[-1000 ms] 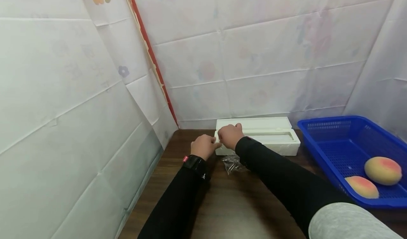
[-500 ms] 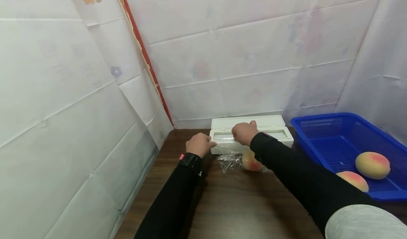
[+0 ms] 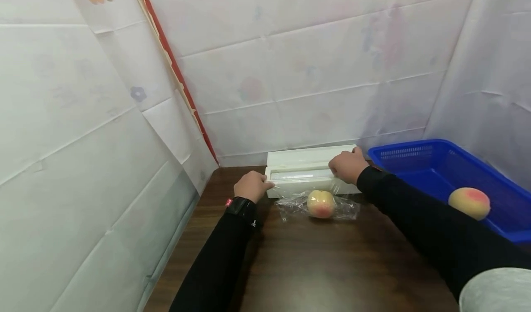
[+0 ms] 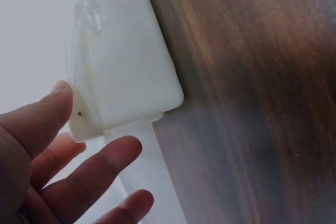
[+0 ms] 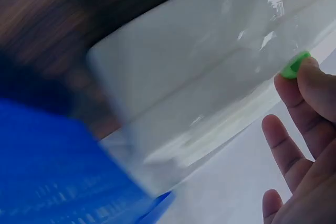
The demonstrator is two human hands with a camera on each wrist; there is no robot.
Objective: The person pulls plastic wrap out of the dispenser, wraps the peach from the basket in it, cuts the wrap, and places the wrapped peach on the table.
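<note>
A long white plastic wrap dispenser (image 3: 286,191) lies against the back wall, its lid (image 3: 309,155) tipped back. At its left end my left hand (image 3: 250,186) grips the corner; the thumb (image 4: 55,100) lies along one edge in the left wrist view, the fingers spread about the end. Over by the right end, my right hand (image 3: 348,166) pinches a small green slide cutter (image 5: 296,65) between thumb and forefinger. In front of the dispenser sits a peach (image 3: 321,204) with crumpled clear film (image 3: 346,208) around it, spreading to both sides.
A blue plastic basket (image 3: 386,152) stands right of the dispenser, close to its right end, with a peach (image 3: 469,203) visible inside. My right forearm hides part of the basket. White sheeting (image 3: 265,86) hangs behind the brown wooden table (image 3: 307,261) and on its left.
My right hand has slid from the dispenser's left end to its right end. The film-covered peach has come into view from behind my right arm. My left hand stays at the left end.
</note>
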